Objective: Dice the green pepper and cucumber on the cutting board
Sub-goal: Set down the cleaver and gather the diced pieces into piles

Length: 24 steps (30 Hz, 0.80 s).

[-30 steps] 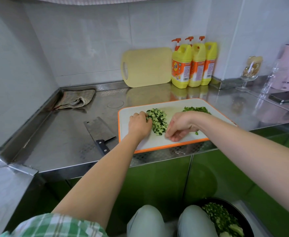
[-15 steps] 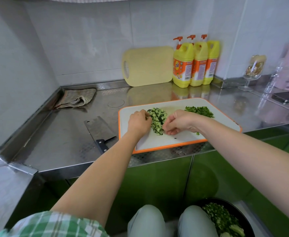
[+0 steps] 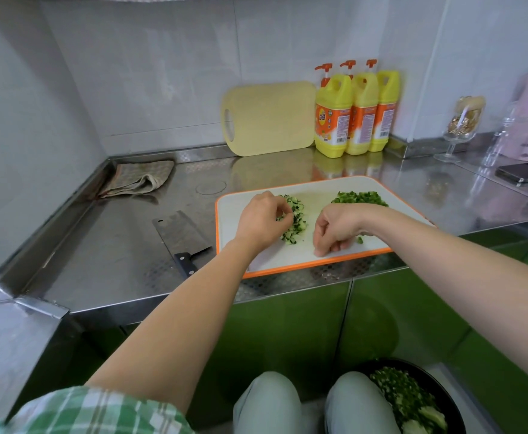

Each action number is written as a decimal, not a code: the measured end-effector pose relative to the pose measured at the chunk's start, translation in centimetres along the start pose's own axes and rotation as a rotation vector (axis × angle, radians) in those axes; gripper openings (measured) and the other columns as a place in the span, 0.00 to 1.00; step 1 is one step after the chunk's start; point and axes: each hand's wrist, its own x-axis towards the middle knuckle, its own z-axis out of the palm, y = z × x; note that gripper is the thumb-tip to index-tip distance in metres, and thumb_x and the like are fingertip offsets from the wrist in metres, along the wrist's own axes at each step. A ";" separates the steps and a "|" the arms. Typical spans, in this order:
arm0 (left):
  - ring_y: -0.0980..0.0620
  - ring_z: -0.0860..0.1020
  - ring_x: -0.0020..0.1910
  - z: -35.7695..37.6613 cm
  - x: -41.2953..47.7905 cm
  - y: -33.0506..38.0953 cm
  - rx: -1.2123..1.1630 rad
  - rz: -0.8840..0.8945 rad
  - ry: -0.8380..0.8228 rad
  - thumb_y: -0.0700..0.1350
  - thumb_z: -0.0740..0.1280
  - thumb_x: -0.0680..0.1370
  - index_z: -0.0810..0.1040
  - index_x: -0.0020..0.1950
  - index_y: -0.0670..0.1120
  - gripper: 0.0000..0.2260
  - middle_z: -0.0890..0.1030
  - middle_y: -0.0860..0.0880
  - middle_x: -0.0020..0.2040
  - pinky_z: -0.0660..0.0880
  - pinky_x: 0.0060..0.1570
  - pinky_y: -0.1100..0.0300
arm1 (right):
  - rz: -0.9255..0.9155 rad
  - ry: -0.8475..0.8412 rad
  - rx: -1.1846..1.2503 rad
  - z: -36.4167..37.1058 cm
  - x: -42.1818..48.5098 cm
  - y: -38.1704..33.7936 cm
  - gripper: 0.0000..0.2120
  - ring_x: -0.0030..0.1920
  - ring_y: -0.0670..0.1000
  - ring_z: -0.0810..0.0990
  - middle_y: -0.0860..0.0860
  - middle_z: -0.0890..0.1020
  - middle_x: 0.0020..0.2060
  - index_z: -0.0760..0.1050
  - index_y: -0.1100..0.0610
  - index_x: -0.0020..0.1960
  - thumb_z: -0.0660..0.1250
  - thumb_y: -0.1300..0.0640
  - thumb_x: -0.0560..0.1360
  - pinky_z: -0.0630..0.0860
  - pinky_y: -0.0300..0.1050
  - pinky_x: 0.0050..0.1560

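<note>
On the board, left hand: the left hand [image 3: 261, 219] sits at the left edge of the diced cucumber [image 3: 297, 223], fingers curled and pinching a few green bits at the tips.
Right hand: the right hand [image 3: 337, 230] is to the right of that pile, fingers bent down with the tips touching the board near its near edge. I cannot tell whether they hold anything.
Diced cucumber: I see a loose heap between the two hands, at the middle of the board.
Diced green pepper: the diced green pepper [image 3: 359, 198] is a second heap on the far right of the board, just beyond the right wrist.
Stray green bit: a stray green bit [image 3: 360, 240] lies just right of the right hand.
Cutting board: the cutting board [image 3: 247, 202] is white with an orange rim and lies flat at the near edge of the steel surface [image 3: 115, 239].
Cleaver: the cleaver [image 3: 181, 233] lies flat, just left of the board, apart from both hands.
Cloth: a folded cloth [image 3: 137, 180] lies in the far left corner.
Back wall: a yellow board [image 3: 269, 119] leans there, with three yellow detergent bottles [image 3: 333, 117] to its right.
Far right: a stemmed glass [image 3: 463, 123] and a phone [image 3: 525, 174].
Below: a black bowl [image 3: 444, 399] of chopped greens beside the knees.
</note>
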 end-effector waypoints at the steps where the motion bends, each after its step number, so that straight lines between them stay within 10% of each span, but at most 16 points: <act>1: 0.50 0.72 0.45 0.0 -0.1 0.1 0.002 0.013 -0.002 0.45 0.66 0.74 0.81 0.44 0.49 0.04 0.76 0.49 0.43 0.65 0.41 0.60 | -0.013 0.018 0.010 0.1 0.1 0.0 0.09 0.34 0.49 0.79 0.58 0.84 0.40 0.82 0.65 0.49 0.75 0.64 0.70 0.76 0.40 0.35; 18: 0.47 0.74 0.52 -0.1 0.9 -1.4 -0.022 -0.100 0.088 0.42 0.65 0.76 0.82 0.50 0.47 0.07 0.80 0.46 0.49 0.65 0.44 0.61 | -0.201 0.559 0.188 1.5 3.5 0.1 0.05 0.37 0.52 0.81 0.52 0.82 0.34 0.79 0.58 0.40 0.74 0.65 0.70 0.81 0.49 0.48; 24: 0.43 0.74 0.58 0.7 2.6 -2.0 -0.199 -0.310 0.130 0.45 0.58 0.81 0.78 0.57 0.43 0.12 0.78 0.42 0.57 0.69 0.54 0.55 | -0.250 0.680 0.280 1.0 5.8 -0.1 0.16 0.62 0.53 0.75 0.55 0.77 0.62 0.71 0.60 0.65 0.57 0.53 0.82 0.69 0.43 0.59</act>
